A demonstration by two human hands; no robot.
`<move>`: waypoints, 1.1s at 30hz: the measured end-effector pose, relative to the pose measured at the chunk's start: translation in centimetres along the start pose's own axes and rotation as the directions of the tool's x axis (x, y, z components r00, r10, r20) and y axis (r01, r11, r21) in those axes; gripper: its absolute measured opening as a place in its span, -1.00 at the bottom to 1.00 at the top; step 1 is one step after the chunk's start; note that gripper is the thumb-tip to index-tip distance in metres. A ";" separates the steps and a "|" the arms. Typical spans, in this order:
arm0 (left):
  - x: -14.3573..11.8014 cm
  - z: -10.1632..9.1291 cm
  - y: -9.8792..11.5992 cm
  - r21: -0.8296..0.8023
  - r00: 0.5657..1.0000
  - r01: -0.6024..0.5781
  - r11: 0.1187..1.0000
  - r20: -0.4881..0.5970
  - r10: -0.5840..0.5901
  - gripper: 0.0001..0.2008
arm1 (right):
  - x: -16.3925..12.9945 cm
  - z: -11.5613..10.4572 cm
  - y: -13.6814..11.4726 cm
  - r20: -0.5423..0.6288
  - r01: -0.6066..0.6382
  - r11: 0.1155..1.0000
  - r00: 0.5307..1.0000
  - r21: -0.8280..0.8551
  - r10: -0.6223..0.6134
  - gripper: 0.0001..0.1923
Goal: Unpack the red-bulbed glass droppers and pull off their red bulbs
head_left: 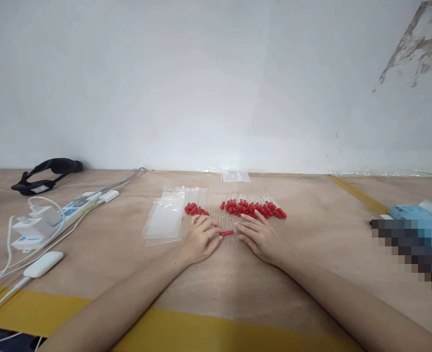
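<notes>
Just below the frame's centre, a short red rubbery bulb (226, 233) lies crosswise between the left hand (201, 238) and right hand (259, 238), apparently for steadiness, though whether either grips it I cannot tell, beside slender clear tubes (227, 223) laid parallel, probably for easy reach.

A red bulb (226, 233) points sideways over slim clear tubes (226, 223); red-tipped tubes (251, 207) lie massed beyond, loose red bulbs (193, 209) to their left.
</notes>
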State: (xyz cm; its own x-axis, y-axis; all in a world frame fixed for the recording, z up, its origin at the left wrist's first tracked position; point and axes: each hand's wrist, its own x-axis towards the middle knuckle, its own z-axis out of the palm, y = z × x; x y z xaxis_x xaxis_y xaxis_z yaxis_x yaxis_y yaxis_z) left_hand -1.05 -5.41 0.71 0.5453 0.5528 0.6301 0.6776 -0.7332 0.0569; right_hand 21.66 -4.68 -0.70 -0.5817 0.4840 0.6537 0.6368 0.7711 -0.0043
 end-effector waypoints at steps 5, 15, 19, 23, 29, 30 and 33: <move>0.0 0.2 -0.1 -0.020 1.000 -0.003 1.000 0.019 0.003 -0.83 | -0.1 0.3 0.1 -0.005 0.008 0.999 1.000 0.048 -0.008 -0.77; 1.3 1.1 1.4 0.006 0.998 -0.055 0.998 0.017 0.055 -0.82 | -0.1 0.5 -0.5 -0.068 0.019 0.998 0.998 0.065 -0.015 -0.78; 1.2 1.2 1.4 -0.009 0.996 -0.086 0.996 0.015 0.086 -0.84 | 0.1 0.3 -0.6 -0.011 -0.034 0.998 0.999 0.052 0.035 -0.79; 1.2 1.2 1.6 -0.010 0.996 -0.094 0.996 0.003 0.094 -0.85 | 0.1 0.7 -0.6 -0.013 -0.041 0.997 0.999 0.060 0.042 -0.80; 1.2 1.3 1.7 0.029 0.990 -0.129 0.991 0.063 0.127 -0.84 | 0.1 1.4 -0.6 -0.099 0.022 0.989 0.995 0.144 -0.007 -0.83; 1.2 1.3 1.7 0.035 0.989 -0.132 0.991 0.076 0.129 -0.84 | 0.1 1.5 -0.6 -0.110 0.031 0.989 0.994 0.145 -0.015 -0.84; 1.2 1.3 1.6 0.036 0.988 -0.127 0.991 0.088 0.124 -0.83 | 0.1 1.3 -0.9 -0.140 0.057 0.993 0.989 0.108 -0.042 -0.85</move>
State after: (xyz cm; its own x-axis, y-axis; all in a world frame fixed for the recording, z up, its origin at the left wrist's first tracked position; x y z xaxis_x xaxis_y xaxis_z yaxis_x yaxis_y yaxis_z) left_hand 1.33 -5.47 0.56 0.6665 0.4905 0.5615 0.6197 -0.7832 -0.0514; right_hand 20.38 -4.75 -1.59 -0.5311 0.3887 0.7529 0.5441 0.8376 -0.0486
